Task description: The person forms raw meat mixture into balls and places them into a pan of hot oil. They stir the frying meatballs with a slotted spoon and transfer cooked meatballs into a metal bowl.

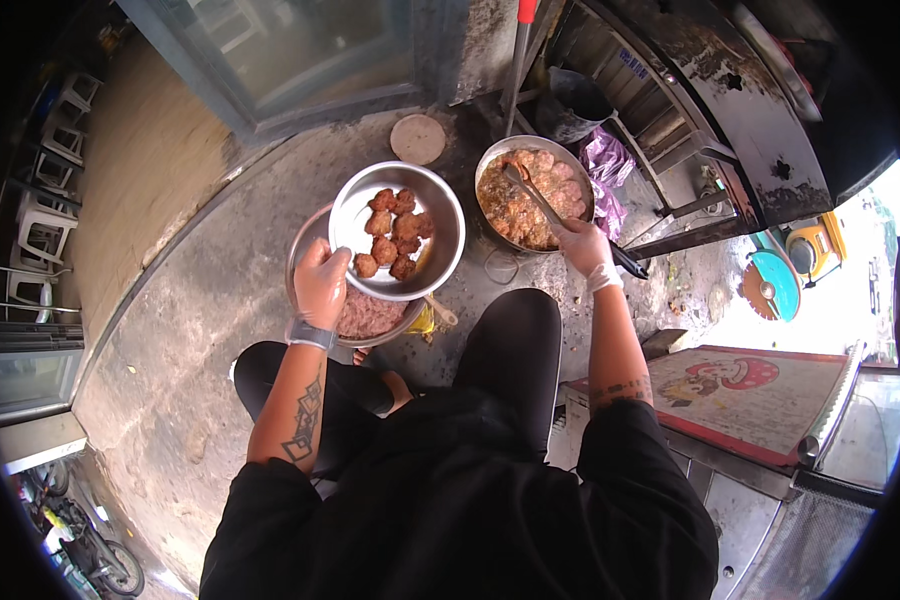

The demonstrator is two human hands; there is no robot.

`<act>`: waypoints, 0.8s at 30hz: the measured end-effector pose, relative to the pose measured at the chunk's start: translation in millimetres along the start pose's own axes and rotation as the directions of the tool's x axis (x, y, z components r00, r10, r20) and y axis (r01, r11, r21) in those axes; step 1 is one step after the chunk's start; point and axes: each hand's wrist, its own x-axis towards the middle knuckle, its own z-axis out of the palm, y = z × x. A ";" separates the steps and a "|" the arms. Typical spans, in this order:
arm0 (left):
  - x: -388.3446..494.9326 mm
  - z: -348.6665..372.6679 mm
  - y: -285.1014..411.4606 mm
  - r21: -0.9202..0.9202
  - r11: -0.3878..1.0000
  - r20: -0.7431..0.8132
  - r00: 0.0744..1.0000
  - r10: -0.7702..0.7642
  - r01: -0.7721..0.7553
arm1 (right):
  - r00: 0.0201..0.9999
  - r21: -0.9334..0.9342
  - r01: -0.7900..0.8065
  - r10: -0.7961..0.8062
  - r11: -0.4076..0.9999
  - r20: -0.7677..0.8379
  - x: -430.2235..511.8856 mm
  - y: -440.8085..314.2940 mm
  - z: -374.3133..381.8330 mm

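Observation:
My left hand (320,286), in a clear plastic glove, grips the rim of a steel bowl (450,262) holding several browned meatballs (407,225). This bowl is held over a larger basin (294,259) of raw minced meat (371,313), part of which it hides. My right hand (585,251), also gloved, is closed on metal tongs (544,202) with a black handle. The tongs' tips are over a round pan (482,169) of bubbling oil, with browned pieces and paler meatballs (562,172) at its right side. Whether the tips grip a piece is unclear.
A round disc (418,139) lies on the concrete floor beyond the bowl. Behind the pan stand a dark bucket (570,101) and a purple plastic bag (607,157). A wooden handle (441,309) sticks out beside the basin. Metal framing (690,236) is at the right.

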 end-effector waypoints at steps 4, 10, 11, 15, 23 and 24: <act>15.1 9.1 4.3 -0.007 0.999 0.032 0.998 0.048 -0.048 | 0.999 -0.020 -0.022 0.021 1.000 -0.047 -20.6 -17.5 -29.6; 29.5 30.1 1.8 -0.090 0.996 0.032 0.999 0.030 -0.027 | 0.995 -0.143 -0.097 0.094 0.985 -0.027 -34.9 -20.0 -55.4; 31.6 31.8 0.5 -0.056 0.998 0.049 0.999 0.009 -0.006 | 0.997 -0.062 -0.081 0.080 0.995 -0.021 -37.3 -21.1 -57.8; 42.4 46.6 0.0 0.083 0.996 0.070 0.998 0.007 -0.013 | 0.999 0.198 -0.012 0.003 0.980 0.046 -41.3 -44.2 -65.4; 43.7 67.2 7.6 0.083 0.996 0.071 0.997 0.028 -0.033 | 0.979 0.189 0.161 -0.182 0.969 0.096 -38.8 -99.1 -56.6; 42.3 66.2 6.2 0.054 0.998 0.073 0.997 0.033 -0.037 | 0.989 0.179 0.127 -0.139 0.976 0.054 -33.2 -91.9 -62.9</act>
